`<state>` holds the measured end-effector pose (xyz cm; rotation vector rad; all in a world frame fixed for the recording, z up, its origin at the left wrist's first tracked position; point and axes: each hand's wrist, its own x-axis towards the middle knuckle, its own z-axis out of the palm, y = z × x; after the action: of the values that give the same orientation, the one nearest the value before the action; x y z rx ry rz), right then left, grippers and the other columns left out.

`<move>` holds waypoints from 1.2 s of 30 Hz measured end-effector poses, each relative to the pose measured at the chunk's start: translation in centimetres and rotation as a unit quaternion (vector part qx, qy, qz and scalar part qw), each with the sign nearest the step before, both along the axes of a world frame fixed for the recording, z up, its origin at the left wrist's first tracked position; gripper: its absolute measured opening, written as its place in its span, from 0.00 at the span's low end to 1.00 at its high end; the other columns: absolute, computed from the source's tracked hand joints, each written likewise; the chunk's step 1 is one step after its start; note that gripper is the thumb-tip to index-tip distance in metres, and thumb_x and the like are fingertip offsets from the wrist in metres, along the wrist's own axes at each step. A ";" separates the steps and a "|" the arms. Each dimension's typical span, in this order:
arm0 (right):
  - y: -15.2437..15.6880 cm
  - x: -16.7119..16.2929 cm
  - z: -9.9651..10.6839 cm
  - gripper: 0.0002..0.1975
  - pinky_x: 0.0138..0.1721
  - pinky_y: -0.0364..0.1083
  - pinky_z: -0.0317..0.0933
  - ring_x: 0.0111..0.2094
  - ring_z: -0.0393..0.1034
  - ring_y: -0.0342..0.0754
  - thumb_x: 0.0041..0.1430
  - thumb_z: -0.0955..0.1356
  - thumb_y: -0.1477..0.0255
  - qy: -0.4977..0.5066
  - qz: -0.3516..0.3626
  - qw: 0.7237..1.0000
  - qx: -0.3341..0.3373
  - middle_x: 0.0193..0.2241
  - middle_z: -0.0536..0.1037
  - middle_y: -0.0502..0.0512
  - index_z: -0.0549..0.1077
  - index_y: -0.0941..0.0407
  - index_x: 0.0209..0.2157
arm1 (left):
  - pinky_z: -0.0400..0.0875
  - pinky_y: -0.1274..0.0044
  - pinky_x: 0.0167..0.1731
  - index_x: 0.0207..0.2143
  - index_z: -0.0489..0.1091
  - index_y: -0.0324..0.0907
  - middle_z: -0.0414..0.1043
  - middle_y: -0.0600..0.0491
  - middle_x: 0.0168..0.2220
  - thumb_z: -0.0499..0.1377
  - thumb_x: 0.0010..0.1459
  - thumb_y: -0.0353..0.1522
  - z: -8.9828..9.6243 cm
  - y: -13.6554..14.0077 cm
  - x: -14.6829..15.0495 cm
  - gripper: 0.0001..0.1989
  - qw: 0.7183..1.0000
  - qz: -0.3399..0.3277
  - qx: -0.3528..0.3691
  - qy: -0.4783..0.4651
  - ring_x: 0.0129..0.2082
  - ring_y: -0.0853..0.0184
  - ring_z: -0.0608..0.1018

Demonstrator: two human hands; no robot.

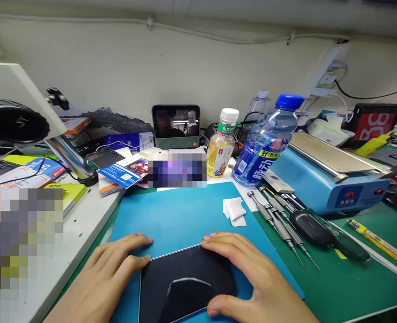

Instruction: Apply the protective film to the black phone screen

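Note:
A black, glossy tablet (188, 282) lies tilted across the blue mat (171, 211), a bright reflection on its glass. At its upper left corner is my left hand (114, 269), thumb tip against the corner and fingers spread over the mat, holding nothing. My right hand (248, 273) spans the tablet's right part, with fingertips on the far edge and thumb on the near edge. The tablet's lower left part runs out of the picture. Beyond my right hand, a crumpled white wipe (234, 211) rests on the mat.
To the right are several screwdrivers (275, 220), a black-and-green tool (329, 235), a yellow cutter (380, 242) and a blue heating plate (336, 179). Bottles (265, 143) stand behind the mat beside a small display (176, 125). A metal stand (67, 154) and boxes occupy the left.

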<state>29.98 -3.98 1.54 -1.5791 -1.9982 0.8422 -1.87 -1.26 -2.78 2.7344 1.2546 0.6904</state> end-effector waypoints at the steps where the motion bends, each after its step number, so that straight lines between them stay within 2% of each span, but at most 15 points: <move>1: 0.1 0.0 0.1 0.35 0.66 0.48 0.64 0.64 0.70 0.55 0.48 0.83 0.61 0.000 -0.003 1.000 -0.003 0.61 0.78 0.47 0.78 0.41 0.59 | 0.73 0.63 0.52 0.54 0.70 0.52 0.73 0.49 0.63 0.66 0.54 0.62 0.2 -0.1 0.2 0.35 1.000 0.006 -0.002 -0.005 0.59 0.49 0.76; 7: -0.4 0.3 0.2 0.34 0.69 0.52 0.61 0.67 0.66 0.57 0.52 0.81 0.61 -0.026 -0.020 0.999 -0.028 0.65 0.75 0.46 0.76 0.38 0.61 | 0.76 0.62 0.52 0.52 0.71 0.51 0.73 0.48 0.62 0.70 0.52 0.58 0.9 -0.3 0.5 0.33 0.999 0.020 -0.021 -0.023 0.58 0.48 0.76; 10: -1.2 0.3 -0.1 0.34 0.71 0.56 0.59 0.70 0.63 0.58 0.58 0.77 0.55 -0.059 -0.021 0.998 -0.029 0.68 0.71 0.46 0.71 0.37 0.65 | 0.79 0.62 0.49 0.53 0.71 0.50 0.73 0.48 0.62 0.72 0.52 0.52 0.8 -0.1 0.2 0.30 0.999 -0.023 -0.018 -0.023 0.55 0.48 0.78; 15: -2.0 0.0 -0.8 0.32 0.71 0.60 0.57 0.71 0.60 0.60 0.65 0.71 0.50 -0.089 -0.024 0.996 0.005 0.71 0.67 0.49 0.68 0.38 0.68 | 0.78 0.59 0.55 0.54 0.73 0.47 0.68 0.46 0.68 0.72 0.54 0.50 1.7 -0.1 0.1 0.30 1.000 -0.016 -0.011 0.014 0.63 0.46 0.75; 18: -2.0 -0.2 -0.8 0.32 0.71 0.61 0.58 0.71 0.62 0.60 0.65 0.71 0.50 -0.083 -0.024 0.996 0.025 0.70 0.69 0.51 0.69 0.39 0.67 | 0.76 0.58 0.57 0.53 0.76 0.41 0.68 0.42 0.69 0.71 0.56 0.52 2.5 -0.3 0.5 0.31 0.996 -0.048 0.061 0.051 0.66 0.44 0.73; 22: -1.8 -0.5 -0.3 0.30 0.70 0.61 0.59 0.69 0.64 0.60 0.63 0.73 0.51 -0.069 -0.033 0.996 0.044 0.68 0.72 0.52 0.73 0.40 0.65 | 0.78 0.60 0.54 0.59 0.74 0.33 0.75 0.38 0.62 0.62 0.67 0.52 3.1 -0.8 1.0 0.33 0.984 -0.083 0.139 0.076 0.61 0.48 0.79; 26: -1.7 -0.8 0.0 0.29 0.70 0.61 0.60 0.68 0.66 0.60 0.62 0.74 0.52 -0.056 -0.040 0.996 0.050 0.67 0.73 0.53 0.75 0.42 0.63 | 0.79 0.62 0.51 0.58 0.74 0.27 0.74 0.35 0.62 0.58 0.70 0.52 3.5 -1.0 1.2 0.35 0.975 -0.094 0.159 0.123 0.61 0.48 0.79; 36: -2.1 -1.0 0.2 0.29 0.70 0.60 0.58 0.69 0.65 0.59 0.62 0.74 0.53 -0.053 -0.045 0.997 0.041 0.67 0.72 0.53 0.75 0.42 0.63 | 0.81 0.62 0.49 0.59 0.74 0.25 0.72 0.33 0.63 0.62 0.67 0.52 3.6 -1.2 1.5 0.37 0.976 -0.078 0.146 0.143 0.61 0.46 0.79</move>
<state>29.00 -6.04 1.69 -1.6846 -1.9912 0.6447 -0.36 -2.51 0.80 3.2284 1.0350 0.5165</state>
